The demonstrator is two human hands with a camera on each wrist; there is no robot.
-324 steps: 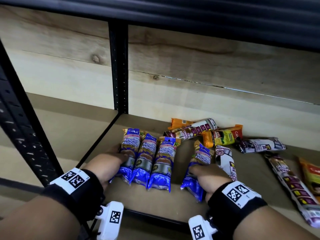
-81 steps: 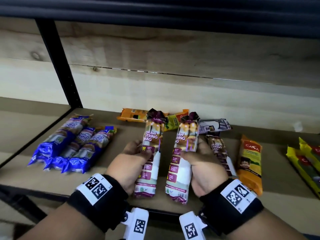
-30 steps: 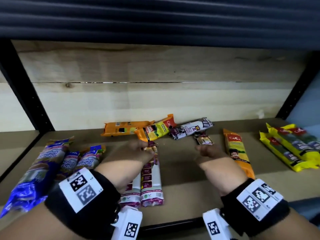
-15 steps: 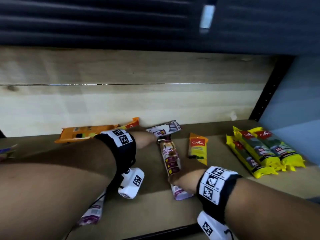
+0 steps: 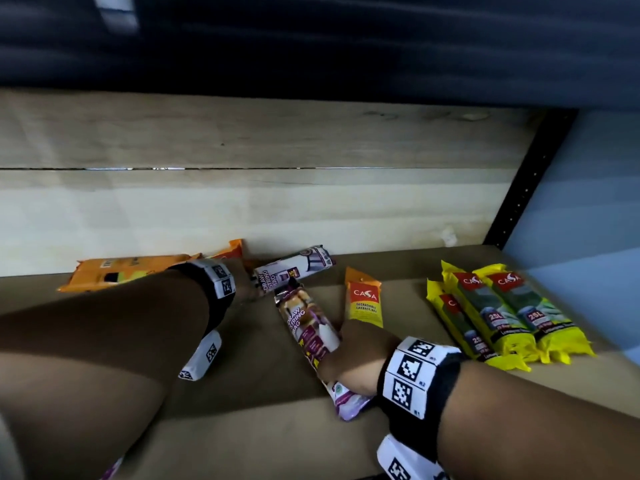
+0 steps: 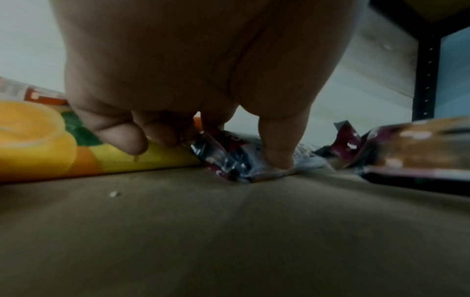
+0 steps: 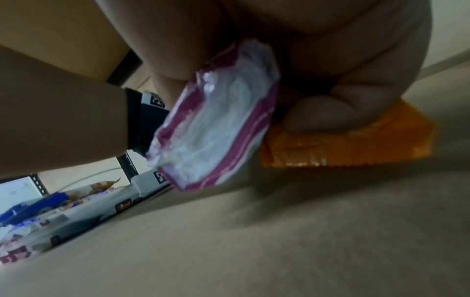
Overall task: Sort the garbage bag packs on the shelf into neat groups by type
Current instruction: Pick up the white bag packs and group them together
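A: What's sorted?
B: Three yellow packs [image 5: 502, 317] lie grouped on the shelf [image 5: 415, 427] (far right).
A: Left?
B: Right hand [image 5: 353, 362] grasps one drawstring pack [image 5: 308, 327]; left hand [image 6: 193, 80] pinches another drawstring pack [image 5: 294, 271]; orange packs [image 5: 117, 273] lie scattered.

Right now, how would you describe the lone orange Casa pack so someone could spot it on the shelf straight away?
Start at the three yellow packs by the shelf's right post. Just left of them lies the orange Casa pack, pointing front to back, beside the right hand. Unlike the purple drawstring pack in that hand, it reads "degradable garbage bag" on yellow.
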